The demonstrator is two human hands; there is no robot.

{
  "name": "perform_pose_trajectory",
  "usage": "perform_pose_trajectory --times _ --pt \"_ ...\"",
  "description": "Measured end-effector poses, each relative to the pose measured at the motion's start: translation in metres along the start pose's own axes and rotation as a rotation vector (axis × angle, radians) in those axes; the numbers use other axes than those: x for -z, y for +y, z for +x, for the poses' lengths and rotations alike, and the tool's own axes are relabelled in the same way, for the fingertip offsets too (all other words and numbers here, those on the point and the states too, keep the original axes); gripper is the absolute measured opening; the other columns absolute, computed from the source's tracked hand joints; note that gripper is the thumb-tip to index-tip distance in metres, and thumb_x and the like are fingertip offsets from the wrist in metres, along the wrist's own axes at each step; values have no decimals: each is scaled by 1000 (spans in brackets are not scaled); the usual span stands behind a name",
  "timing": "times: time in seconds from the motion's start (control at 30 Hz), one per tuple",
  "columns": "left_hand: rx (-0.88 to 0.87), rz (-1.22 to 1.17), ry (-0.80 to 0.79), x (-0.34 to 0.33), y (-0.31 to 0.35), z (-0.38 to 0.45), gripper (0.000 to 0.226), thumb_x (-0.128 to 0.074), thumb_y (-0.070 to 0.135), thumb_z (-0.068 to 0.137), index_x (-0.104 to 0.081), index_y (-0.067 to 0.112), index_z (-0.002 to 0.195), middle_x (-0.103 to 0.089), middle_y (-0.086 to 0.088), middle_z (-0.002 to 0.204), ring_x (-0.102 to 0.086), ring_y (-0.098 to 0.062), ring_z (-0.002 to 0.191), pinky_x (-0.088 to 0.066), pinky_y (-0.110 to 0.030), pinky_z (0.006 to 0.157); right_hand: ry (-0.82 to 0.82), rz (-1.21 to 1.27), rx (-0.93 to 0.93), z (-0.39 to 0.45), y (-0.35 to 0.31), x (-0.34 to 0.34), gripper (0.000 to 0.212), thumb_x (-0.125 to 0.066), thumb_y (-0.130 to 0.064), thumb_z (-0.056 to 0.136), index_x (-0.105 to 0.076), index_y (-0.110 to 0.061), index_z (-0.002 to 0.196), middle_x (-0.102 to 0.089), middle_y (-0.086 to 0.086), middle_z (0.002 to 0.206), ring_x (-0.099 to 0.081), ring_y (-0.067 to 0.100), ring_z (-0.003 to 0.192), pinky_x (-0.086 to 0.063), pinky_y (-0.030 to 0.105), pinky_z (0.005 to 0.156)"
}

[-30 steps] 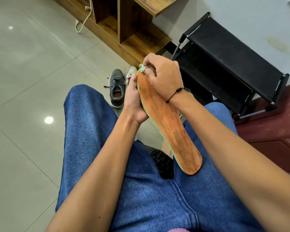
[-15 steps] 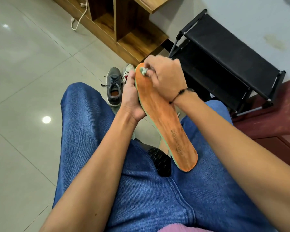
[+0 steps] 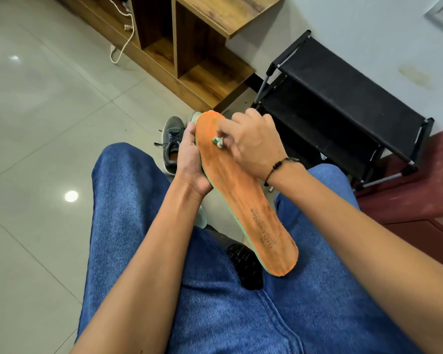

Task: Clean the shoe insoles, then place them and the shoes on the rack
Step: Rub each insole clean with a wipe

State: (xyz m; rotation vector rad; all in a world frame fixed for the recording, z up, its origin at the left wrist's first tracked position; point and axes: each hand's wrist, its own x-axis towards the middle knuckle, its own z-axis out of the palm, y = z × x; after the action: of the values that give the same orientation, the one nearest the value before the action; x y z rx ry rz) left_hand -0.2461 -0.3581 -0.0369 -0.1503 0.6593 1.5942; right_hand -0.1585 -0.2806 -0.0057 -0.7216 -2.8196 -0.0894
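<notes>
Moved from the toe tip toward mid-forefoot, the right hand (image 3: 253, 144) pinches a small wad (image 3: 218, 142) against the orange insole (image 3: 243, 190), which the left hand (image 3: 191, 159) grips by its edge above the lap, bracing it for wiping.

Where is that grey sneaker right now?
In the head view the grey sneaker stands on the tiled floor, just beyond the left hand holding the orange insole, left of the black rack.

Orange insole (image 3: 243, 198) between left hand (image 3: 189, 159) and right hand (image 3: 256, 146)
</notes>
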Motion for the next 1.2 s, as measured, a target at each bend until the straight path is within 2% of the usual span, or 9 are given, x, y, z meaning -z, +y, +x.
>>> perform_pose_trajectory --times 0.07,0.2,0.27,0.53,0.77,0.97,1.03,1.1,1.2 --pt "-3 -12 -35 -1 -2 -1 57 -29 50 98 -65 7 106 -70 -12 93 -69 -24 84 -57 -38 78 -57 7 -50 19 2 2 14 -49 -20 89 -60 -20 97 -61 2 94 -52 28 95 -30 35 70" --pt "-39 -66 -66 1 -1 1 56 -26 50 99 -56 9 122 -67 -13 106 -67 -26 94 -56 -42 84 -131 67 -137 43 -1 0 15 -45 -22 94 -56 -24 104 -59 0 108 -47 24 108 -36 38 86" --pt "-61 -70 -60 3 1 1 54 -27 48 98 -56 9 122 -64 -12 109 -63 -26 98 -52 -43 88 -145 67 -140 43 -5 -4 16 -45 -21 94 -56 -23 105 -58 0 109 -47 24 108 -36 38 85" --pt "-27 64 87 11 4 0 62 -27 53 97 -65 4 102 -71 -15 93 -71 -26 77 -56 -35 71 -199 56 -68 2 -21 4 16 -48 -19 91 -58 -26 102 -58 -2 106 -49 23 105 -25 32 74" --pt "-82 71 53 12 0 0 63 -24 52 98 -63 4 109 -69 -16 99 -70 -27 83 -57 -44 74 -213 47 -107 16 -17 7 18 -45 -21 93 -57 -23 107 -60 3 109 -50 25 108 -40 36 83" --pt "-126 19 57 10 -1 -6 66 -27 43 100 -74 4 76 -70 -10 80 -70 -21 69 -59 -35 62 -193 78 -120 18 -33 14 24 -43 -16 95 -56 -15 115 -59 8 114 -51 26 110 -43 33 81" --pt "-130 6 75 13 2 -5 61 -26 46 99 -69 3 91 -68 -9 87 -68 -20 79 -59 -34 70 -196 137 -119 8 -43 17 21 -46 -16 93 -58 -15 110 -61 8 110 -55 26 106 -43 30 77" --pt "-108 27 90 15 4 -6 66 -23 51 98 -54 -2 122 -61 -15 114 -59 -24 109 -52 -37 90 -217 233 -132 -6 -54 19 19 -48 -17 90 -59 -17 106 -62 9 105 -56 28 101 -42 30 75" --pt "-78 56 73 8 2 -12 72 -21 53 98 -56 -5 121 -59 -18 122 -57 -26 114 -54 -40 88 -217 278 -123 -15 -55 21 17 -48 -17 89 -59 -19 103 -62 10 102 -57 30 98 -42 32 73"
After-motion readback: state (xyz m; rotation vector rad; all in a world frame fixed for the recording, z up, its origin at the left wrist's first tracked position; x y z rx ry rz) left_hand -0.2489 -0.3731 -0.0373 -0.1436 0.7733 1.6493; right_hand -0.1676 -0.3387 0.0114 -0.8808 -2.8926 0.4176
